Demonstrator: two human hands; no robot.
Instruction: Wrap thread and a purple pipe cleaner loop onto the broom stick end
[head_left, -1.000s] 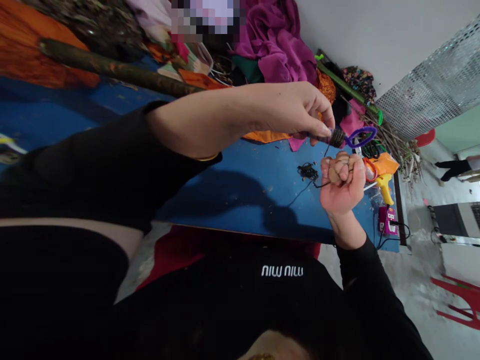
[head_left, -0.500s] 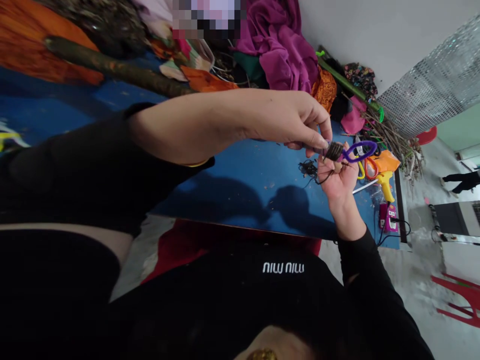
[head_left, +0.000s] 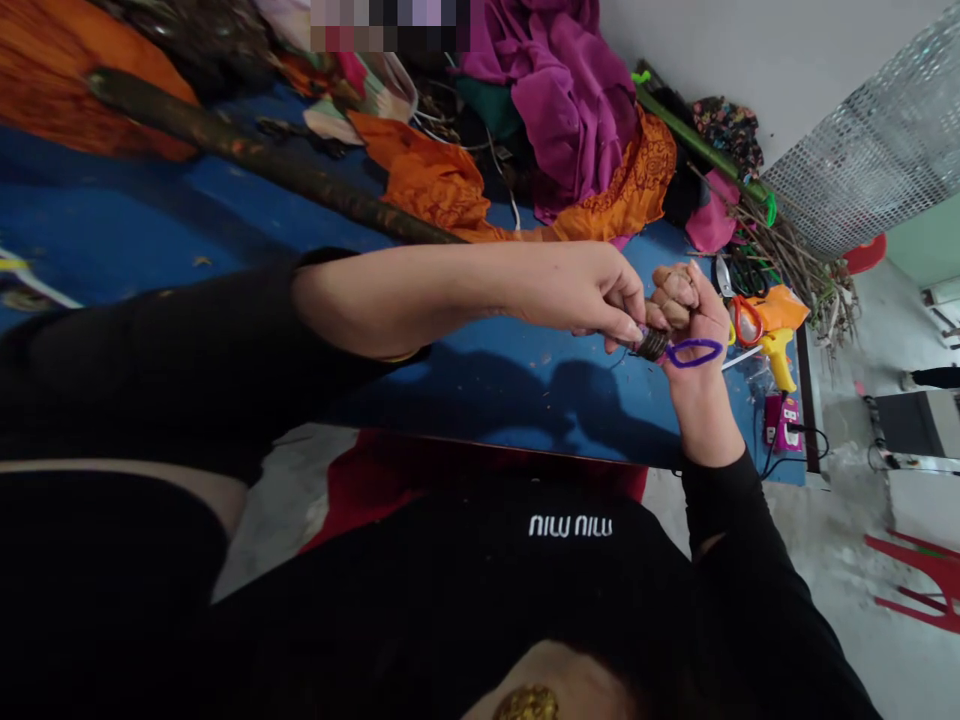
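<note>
Wound piece [head_left: 652,346], pinched in the left hand [head_left: 611,290], sits nearer the wearer and farther left of the yellow glue gun [head_left: 780,355] than half a second ago, while the right hand [head_left: 694,310], then open, now has curled fingers. Left of the glue gun, over the blue table [head_left: 525,365], the left grip is narrow: thumb and fingers hold one end of the piece, leaving dark turns exposed and the purple loop [head_left: 688,365] projecting toward the gun. The right grip, close on the left of the gun, is also narrow; whether it encloses a strand cannot be told. The loop overlaps the right palm in view; contact is uncertain. For tidy wrapping, as a judgement, the left pinch should be firm yet light, lest the turns slide; any strand wants even tension, square to the piece, each turn beside the last, with the loop clear of its path.
</note>
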